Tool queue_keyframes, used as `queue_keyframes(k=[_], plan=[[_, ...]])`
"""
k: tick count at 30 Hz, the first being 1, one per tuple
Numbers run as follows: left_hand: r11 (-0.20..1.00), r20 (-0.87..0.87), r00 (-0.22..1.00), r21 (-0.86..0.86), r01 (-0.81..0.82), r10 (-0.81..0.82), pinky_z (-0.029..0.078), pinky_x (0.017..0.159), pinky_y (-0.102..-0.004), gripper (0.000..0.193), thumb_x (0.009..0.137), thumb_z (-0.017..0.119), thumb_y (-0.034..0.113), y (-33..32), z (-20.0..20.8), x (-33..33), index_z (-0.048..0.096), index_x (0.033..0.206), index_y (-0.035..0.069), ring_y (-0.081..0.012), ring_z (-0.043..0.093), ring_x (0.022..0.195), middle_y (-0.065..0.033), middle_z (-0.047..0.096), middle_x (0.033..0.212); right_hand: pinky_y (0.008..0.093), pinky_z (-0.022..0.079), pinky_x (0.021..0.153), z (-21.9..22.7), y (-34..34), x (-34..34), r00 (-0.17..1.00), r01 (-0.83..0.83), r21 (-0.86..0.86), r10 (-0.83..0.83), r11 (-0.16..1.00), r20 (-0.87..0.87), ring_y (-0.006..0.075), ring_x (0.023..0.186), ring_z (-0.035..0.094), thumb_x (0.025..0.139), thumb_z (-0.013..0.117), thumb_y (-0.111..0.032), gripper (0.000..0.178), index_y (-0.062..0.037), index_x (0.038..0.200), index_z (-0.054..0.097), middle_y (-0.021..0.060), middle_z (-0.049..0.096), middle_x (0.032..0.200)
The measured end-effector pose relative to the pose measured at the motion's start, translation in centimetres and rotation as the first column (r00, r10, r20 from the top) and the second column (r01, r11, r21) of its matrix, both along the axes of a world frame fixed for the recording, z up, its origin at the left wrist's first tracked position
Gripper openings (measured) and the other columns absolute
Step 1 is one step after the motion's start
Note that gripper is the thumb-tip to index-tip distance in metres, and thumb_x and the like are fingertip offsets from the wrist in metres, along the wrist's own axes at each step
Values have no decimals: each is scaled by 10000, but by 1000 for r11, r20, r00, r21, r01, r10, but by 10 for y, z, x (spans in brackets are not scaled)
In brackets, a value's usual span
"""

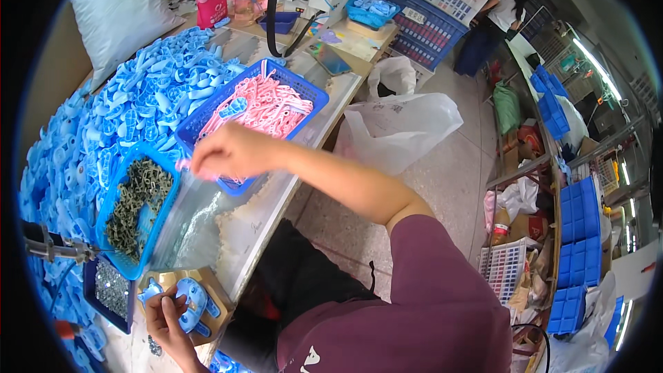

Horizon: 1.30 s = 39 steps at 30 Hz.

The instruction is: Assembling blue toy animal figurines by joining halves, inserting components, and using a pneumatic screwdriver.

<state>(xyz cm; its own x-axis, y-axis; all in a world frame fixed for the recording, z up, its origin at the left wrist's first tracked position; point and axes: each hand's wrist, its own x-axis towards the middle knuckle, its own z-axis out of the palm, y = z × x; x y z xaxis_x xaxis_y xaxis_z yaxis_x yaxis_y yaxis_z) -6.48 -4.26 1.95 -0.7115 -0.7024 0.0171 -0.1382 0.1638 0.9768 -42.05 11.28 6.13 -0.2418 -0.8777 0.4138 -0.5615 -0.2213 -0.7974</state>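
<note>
My right hand, slightly blurred, is over the near side of a blue basket of pink plastic strips. Its fingers are closed, and a bit of a pink strip shows at their tips. A loose blue piece lies on top of the strips. My left hand is at a tan block fixture, fingers bent together beside the blue plastic parts set on it. What those fingers pinch, if anything, is too small to make out.
Blue molded pieces heap along the table's left. A light-blue tray holds dark metal clips; a dark tray holds small shiny parts. A metal tool tip juts in above them. White bags and another person are beyond.
</note>
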Motion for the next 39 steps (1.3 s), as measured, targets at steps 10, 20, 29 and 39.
queue_keyframes(k=[10, 20, 29, 39], plan=[[971, -38, 993, 216, -104, 115, 532, 713, -185, 172, 1069, 547, 241, 12, 4, 2, 580, 1086, 73, -110, 692, 847, -121, 722, 1107, 380, 506, 612, -11, -25, 137, 917, -388, 150, 365, 910, 160, 257, 690, 707, 863, 716, -145, 123, -63, 954, 731, 86, 732, 769], [928, -68, 972, 319, -191, 224, 610, 764, -319, 192, 1047, 575, 187, 30, 9, 10, 551, 1015, 0, -236, 732, 902, -204, 714, 1070, 379, 541, 640, -13, -33, 156, 952, -276, 200, 239, 940, 189, 270, 721, 728, 865, 743, -276, 201, -77, 888, 744, 108, 741, 795], [869, -199, 970, 494, -25, 141, 614, 792, -284, 200, 1067, 556, 198, 32, 4, 0, 554, 1024, 3, -177, 727, 964, -158, 718, 1100, 232, 524, 706, -2, -30, 158, 948, -276, 434, 169, 858, 269, 74, 754, 666, 929, 740, -111, 135, -1, 1008, 737, 14, 731, 868], [892, -153, 962, 430, -140, 225, 623, 750, -269, 226, 1054, 576, 176, 38, 6, -4, 587, 1014, -46, -168, 735, 909, -111, 695, 969, 218, 505, 671, -6, -37, 168, 964, -216, 490, 106, 845, 243, 64, 733, 657, 932, 737, -104, 109, -6, 978, 731, 16, 720, 828]])
